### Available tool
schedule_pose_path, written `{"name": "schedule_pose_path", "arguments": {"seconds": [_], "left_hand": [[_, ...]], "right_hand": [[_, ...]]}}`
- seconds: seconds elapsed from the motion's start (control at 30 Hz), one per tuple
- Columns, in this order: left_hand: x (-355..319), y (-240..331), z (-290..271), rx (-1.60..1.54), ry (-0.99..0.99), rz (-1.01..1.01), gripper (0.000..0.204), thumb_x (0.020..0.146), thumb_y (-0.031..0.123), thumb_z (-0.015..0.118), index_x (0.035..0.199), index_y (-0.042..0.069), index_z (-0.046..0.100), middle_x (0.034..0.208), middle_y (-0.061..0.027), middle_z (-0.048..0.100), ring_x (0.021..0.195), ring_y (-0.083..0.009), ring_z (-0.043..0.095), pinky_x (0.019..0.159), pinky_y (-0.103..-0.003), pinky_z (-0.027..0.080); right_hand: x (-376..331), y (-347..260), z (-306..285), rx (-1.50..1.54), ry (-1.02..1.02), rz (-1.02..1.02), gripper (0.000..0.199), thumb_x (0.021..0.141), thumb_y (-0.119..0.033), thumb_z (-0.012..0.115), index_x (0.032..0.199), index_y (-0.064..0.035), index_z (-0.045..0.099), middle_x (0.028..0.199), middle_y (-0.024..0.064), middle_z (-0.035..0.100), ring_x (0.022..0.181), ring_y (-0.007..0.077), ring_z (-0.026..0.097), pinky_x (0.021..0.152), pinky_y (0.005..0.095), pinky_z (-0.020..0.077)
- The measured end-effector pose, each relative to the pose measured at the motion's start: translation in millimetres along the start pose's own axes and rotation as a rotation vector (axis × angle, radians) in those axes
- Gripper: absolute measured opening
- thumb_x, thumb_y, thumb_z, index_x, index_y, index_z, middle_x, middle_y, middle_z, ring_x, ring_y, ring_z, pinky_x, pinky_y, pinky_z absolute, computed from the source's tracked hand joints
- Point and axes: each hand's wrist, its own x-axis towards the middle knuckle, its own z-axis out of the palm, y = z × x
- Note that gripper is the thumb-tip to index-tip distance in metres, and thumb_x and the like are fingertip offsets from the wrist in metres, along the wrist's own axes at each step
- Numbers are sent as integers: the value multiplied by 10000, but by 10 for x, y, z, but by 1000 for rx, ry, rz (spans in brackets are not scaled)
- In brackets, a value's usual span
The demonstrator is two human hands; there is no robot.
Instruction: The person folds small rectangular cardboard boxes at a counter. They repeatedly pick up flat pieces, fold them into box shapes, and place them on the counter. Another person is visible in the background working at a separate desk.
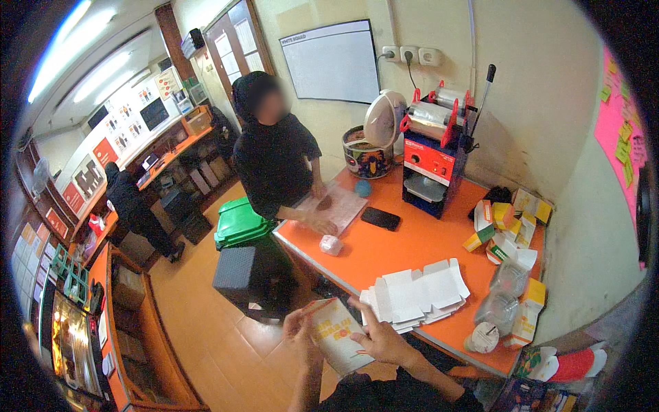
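Note:
A small cardboard food box (334,331), white with yellow and orange print, is held in front of me above the near edge of the orange table. My left hand (302,332) grips its left side, with the fingers closed around the edge. On the right side, my right hand (382,338) holds the box between thumb and fingers. Just beyond my right hand lies a stack of flat, unfolded white box blanks (420,292) on the orange table (357,264). Whether the box has anything inside cannot be seen.
A co-worker (274,161) in black works over a paper sheet (349,206), beside a wrapped packet (331,245). A phone (380,218), cup sealing machine (431,165) and rice cooker (367,152) stand behind. Folded boxes (525,226) and clear plastic containers (501,302) crowd the right side.

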Motion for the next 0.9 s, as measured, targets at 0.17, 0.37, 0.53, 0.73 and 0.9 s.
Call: {"name": "schedule_pose_path", "arguments": {"seconds": [0.17, 0.37, 0.53, 0.73, 0.9], "left_hand": [[-121, 116, 221, 61, -130, -108, 393, 927, 115, 677, 1282, 15, 539, 1231, -123, 636, 1091, -224, 627, 952, -365, 515], [-426, 148, 294, 277, -641, -254, 475, 919, 102, 675, 1351, -14, 514, 1223, -110, 650, 1101, -186, 624, 905, -328, 521], [-249, 230, 87, 162, -406, -515, 161, 884, 72, 635, 888, -4, 777, 891, -96, 738, 782, -157, 678, 714, -283, 536], [-149, 155, 50, 218, -555, -574, 271, 888, 151, 680, 1120, 18, 722, 1140, -155, 696, 1031, -217, 655, 914, -348, 509], [-193, 101, 81, 14, -721, -399, 925, 797, 396, 740, 1549, 69, 311, 1569, -160, 351, 1472, -289, 302, 1200, -477, 202]], "right_hand": [[-4, 39, -114, -74, 164, 2, 300, 979, -222, 627, 1179, 1, 629, 758, 114, 691, 662, 122, 639, 522, 284, 541], [0, 25, -388, 111, 409, -93, 229, 981, -200, 608, 1067, 5, 665, 769, 22, 637, 685, 59, 562, 596, 236, 538], [-24, -90, -557, 125, 126, -333, 314, 856, -94, 744, 1160, -72, 669, 927, 53, 648, 835, 125, 597, 715, 260, 481], [-76, 33, -618, -86, 62, -281, 326, 743, -57, 794, 1057, -88, 711, 955, 32, 643, 900, 191, 633, 811, 326, 512], [-138, 266, -1164, 13, 314, -75, 257, 805, 20, 709, 1040, -78, 672, 976, -4, 613, 875, 96, 580, 765, 244, 470]]}}
